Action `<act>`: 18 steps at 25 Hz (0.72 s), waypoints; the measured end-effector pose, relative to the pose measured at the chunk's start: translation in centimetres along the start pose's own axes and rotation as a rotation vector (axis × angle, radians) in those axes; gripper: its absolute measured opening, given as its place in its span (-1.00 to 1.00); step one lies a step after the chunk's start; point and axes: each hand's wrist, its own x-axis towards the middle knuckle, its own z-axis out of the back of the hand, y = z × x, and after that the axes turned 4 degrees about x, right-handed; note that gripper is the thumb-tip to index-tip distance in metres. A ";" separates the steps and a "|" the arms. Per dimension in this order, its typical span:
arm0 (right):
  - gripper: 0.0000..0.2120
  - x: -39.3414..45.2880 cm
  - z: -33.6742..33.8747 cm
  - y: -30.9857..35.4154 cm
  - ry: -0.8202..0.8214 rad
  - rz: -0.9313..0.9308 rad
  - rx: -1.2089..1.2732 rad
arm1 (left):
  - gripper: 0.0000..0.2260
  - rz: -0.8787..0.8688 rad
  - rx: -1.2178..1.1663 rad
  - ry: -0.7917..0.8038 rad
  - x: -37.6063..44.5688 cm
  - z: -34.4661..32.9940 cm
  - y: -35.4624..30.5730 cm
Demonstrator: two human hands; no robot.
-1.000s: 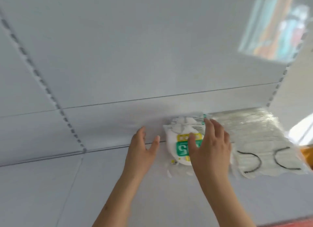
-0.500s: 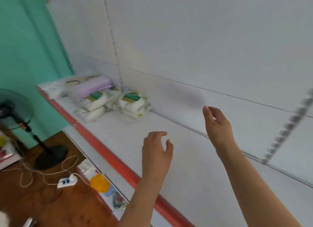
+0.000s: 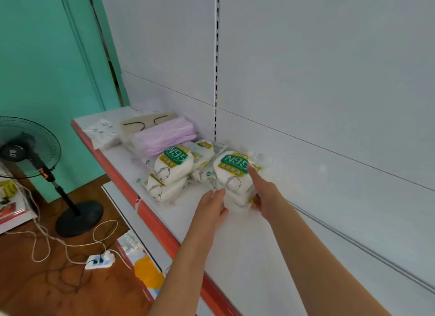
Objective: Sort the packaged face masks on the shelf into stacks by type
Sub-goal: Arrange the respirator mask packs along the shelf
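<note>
On the white shelf (image 3: 259,256) lies a stack of white N95 mask packs (image 3: 231,172) with green and yellow labels. My left hand (image 3: 211,206) cups its near side. My right hand (image 3: 261,191) grips its right side, index finger laid straight on the top label. A second heap of N95 packs (image 3: 173,167) sits just to the left. Behind it lie purple masks (image 3: 164,136), beige masks with black ear loops (image 3: 146,122) and a white patterned pack (image 3: 102,133) at the shelf's end.
The shelf has a red front edge (image 3: 153,219) and a white back panel with a slotted upright (image 3: 216,80). A lower shelf holds an orange item (image 3: 146,268). On the wooden floor stand a black fan (image 3: 28,148) and a power strip (image 3: 100,260) with loose cords.
The view swung left from the sorted masks on the right. Both hands, empty in the air half a second ago, have reached the N95 stack and taken hold of it.
</note>
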 end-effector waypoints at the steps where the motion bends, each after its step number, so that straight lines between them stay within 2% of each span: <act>1: -0.06 0.6 -1.1 0.1 -0.035 0.021 -0.049 | -0.49 -0.028 -0.006 0.037 0.6 0.0 0.1; 3: 0.06 1.6 -2.7 0.1 -0.121 0.102 -0.167 | -0.67 -0.079 0.059 0.057 1.3 0.1 0.6; 4: 0.00 1.5 -3.2 0.2 -0.146 0.144 -0.198 | -0.72 -0.079 0.085 0.069 1.4 0.3 0.7; 7: -0.45 0.4 -1.6 0.5 -0.099 0.177 -0.026 | -0.82 -0.032 0.022 0.049 1.5 1.0 -0.4; 9: -0.60 -1.6 1.4 0.9 -0.031 0.202 0.081 | -0.75 0.002 -0.077 -0.087 1.3 0.6 -1.4; 11: -0.67 -4.7 4.5 1.5 0.134 0.256 0.178 | -0.64 -0.064 -0.084 -0.174 0.3 -0.3 -2.1; 12: -0.66 -6.2 6.2 1.7 0.224 0.296 0.199 | -0.59 -0.115 -0.076 -0.112 -0.5 -1.1 -2.6; 14: -0.61 -9.0 9.3 1.8 0.299 0.348 0.168 | -0.48 -0.150 -0.088 0.196 -2.0 -3.1 -3.4; 16: -0.59 -11.1 12.6 1.4 0.282 0.381 0.142 | -0.52 -0.157 -0.015 0.470 -4.0 -5.6 -3.8; 18: -0.58 -13.3 16.3 0.5 0.179 0.427 0.124 | -0.60 -0.165 0.084 0.618 -6.2 -8.6 -3.6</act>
